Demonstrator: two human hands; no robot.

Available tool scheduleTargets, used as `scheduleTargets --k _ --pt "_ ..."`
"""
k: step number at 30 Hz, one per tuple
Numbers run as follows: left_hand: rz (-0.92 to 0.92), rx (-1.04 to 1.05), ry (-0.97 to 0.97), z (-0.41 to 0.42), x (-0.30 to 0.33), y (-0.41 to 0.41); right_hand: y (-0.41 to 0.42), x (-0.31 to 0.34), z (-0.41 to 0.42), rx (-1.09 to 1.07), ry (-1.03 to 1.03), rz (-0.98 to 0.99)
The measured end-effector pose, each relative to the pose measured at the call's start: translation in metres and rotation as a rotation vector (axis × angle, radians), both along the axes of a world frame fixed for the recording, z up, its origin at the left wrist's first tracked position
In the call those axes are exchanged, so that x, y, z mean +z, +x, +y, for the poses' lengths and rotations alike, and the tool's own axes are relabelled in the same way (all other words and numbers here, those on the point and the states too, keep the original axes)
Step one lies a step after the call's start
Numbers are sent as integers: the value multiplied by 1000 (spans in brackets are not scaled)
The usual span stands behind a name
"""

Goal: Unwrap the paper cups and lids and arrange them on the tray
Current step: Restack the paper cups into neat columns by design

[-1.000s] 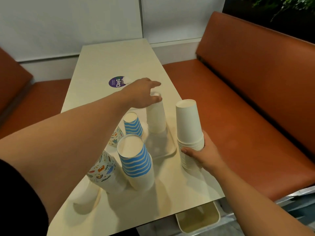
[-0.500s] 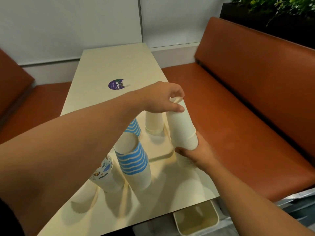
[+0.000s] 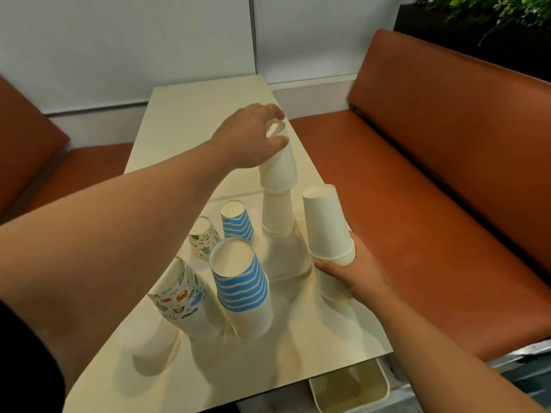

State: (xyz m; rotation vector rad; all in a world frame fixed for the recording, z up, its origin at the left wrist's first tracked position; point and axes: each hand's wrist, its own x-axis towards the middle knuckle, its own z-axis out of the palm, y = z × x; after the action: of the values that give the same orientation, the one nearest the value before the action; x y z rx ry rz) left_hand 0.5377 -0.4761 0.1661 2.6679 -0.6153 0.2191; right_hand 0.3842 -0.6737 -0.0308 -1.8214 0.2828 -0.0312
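A: Cups: a white cup (image 3: 278, 162), upside down, hangs over another inverted white cup (image 3: 277, 216) that stands on the tray (image 3: 286, 263), the two nearly or just touching; I cannot tell which.

B: Which step is this?

A: The arranging, by the look of it. The left hand (image 3: 249, 138) pinches the raised cup near its upturned base, thumb on the near side and fingers on the far side. The right hand (image 3: 354, 272) curls round a tall white stack (image 3: 328, 234) at the tabletop's (image 3: 190, 114) right edge, steadying it.

B: And the next move?

A: Probably a straight lowering, so the cup nests squarely or lands beside its neighbour without tipping it.

B: The arms?

A: The left forearm reaches long across the striped cup (image 3: 237, 219) and the patterned cup (image 3: 202, 238) on the tray, and over the striped stack (image 3: 241, 281) and patterned stack (image 3: 182, 296) nearer the person. The right arm comes in low from the bench (image 3: 417, 219) side.

B: Lids?

A: None that I can make out.
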Motion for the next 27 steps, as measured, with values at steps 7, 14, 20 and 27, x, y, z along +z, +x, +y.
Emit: scheduleTargets --k 7,14,20,27 --pt "125 -66 177 -3 -44 8 -2 2 -1 -16 -3 -4" --pt "196 -172 -103 -20 -31 -14 -2 5 1 -18 -24 14" --pt "451 -363 152 -39 -27 -37 0 9 2 21 -129 38" --pt "369 -309 28 -36 -24 -32 -1 8 1 25 -148 40"
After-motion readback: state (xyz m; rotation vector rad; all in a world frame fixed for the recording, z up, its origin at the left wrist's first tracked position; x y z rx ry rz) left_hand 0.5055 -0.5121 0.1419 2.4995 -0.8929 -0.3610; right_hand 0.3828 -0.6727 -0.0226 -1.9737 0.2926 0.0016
